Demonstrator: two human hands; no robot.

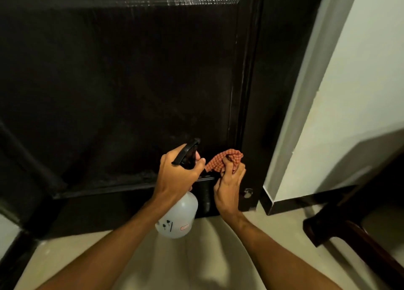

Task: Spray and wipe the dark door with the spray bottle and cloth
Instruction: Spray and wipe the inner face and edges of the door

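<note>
The dark door fills most of the view, its recessed panel and bottom rail straight ahead of me. My left hand grips the black trigger head of a translucent white spray bottle, whose nozzle points toward the door's lower right. Just to its right, my right hand holds a bunched orange checked cloth close to the door's lower right corner. I cannot tell whether the cloth touches the door.
A white wall with a dark skirting stands right of the door frame. A dark wooden furniture leg rests on the pale tiled floor at the lower right. A small metal fitting sits low by the door's edge.
</note>
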